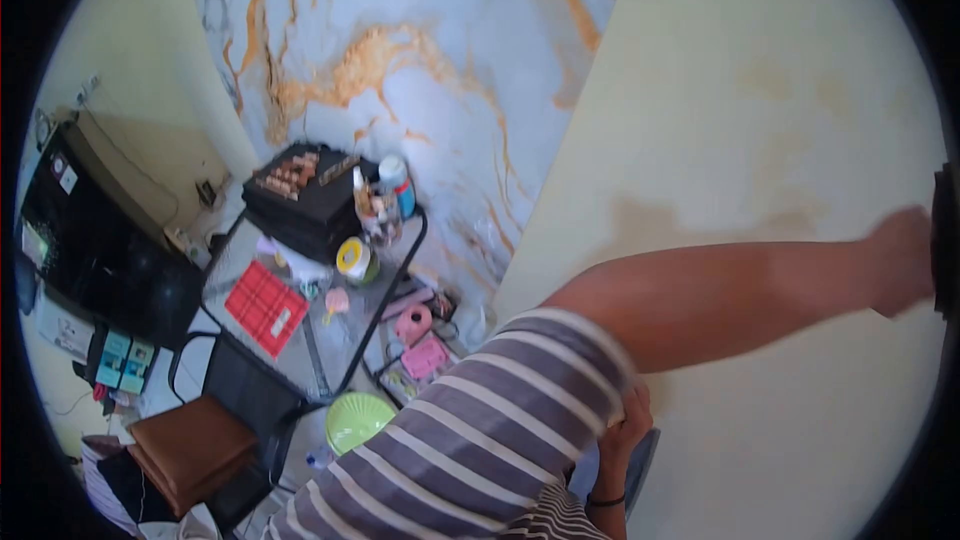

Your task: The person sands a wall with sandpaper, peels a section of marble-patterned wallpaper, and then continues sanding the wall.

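My left arm, in a striped sleeve, stretches across the view to the right. My left hand (900, 260) is blurred at the right edge, against a dark object (943, 240), and its fingers are hidden. Lower down, behind the sleeve, is my right hand (628, 420), with a dark band on the wrist. Its visible fingers are curled, and what they hold is hidden by the sleeve. A blue-grey flat thing (647, 460) shows beside that hand.
On the left, a table (315, 340) bears black cases (300, 200), bottles, a jar and a red plaid item (266, 308). Near it are a black chair (245, 380) with a brown cushion (190, 445), a green basin (358, 422) and a large television (100, 240).
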`<state>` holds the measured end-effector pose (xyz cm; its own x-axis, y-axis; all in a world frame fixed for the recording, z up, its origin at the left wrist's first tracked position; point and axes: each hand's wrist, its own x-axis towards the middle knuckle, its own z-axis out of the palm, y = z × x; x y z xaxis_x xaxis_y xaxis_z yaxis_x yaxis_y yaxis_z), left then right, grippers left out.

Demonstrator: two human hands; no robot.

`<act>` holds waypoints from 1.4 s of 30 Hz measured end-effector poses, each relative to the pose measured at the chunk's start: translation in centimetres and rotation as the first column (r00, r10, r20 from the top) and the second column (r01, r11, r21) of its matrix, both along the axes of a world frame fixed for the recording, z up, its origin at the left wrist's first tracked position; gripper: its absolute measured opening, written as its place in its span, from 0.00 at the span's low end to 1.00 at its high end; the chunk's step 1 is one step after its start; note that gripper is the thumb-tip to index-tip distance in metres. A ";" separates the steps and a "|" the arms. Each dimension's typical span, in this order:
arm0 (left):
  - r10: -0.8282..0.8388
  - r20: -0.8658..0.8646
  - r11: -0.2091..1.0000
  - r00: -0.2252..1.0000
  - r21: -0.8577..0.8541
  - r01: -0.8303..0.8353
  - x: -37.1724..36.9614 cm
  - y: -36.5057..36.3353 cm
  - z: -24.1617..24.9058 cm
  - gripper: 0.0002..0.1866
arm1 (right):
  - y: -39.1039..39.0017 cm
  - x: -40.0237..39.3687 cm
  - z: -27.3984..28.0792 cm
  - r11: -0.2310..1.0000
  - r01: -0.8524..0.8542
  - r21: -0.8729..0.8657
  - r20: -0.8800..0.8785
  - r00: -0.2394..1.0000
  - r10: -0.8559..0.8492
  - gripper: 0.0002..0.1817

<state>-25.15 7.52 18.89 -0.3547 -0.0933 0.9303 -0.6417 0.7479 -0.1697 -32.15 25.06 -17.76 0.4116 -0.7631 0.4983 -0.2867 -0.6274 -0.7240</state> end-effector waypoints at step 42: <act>0.150 -0.387 -0.483 0.910 0.774 0.409 -9.9 26.3 -38.8 0.28 | 16.4 -23.7 -4.8 0.830 0.514 0.215 -0.026 0.853 -0.522 0.20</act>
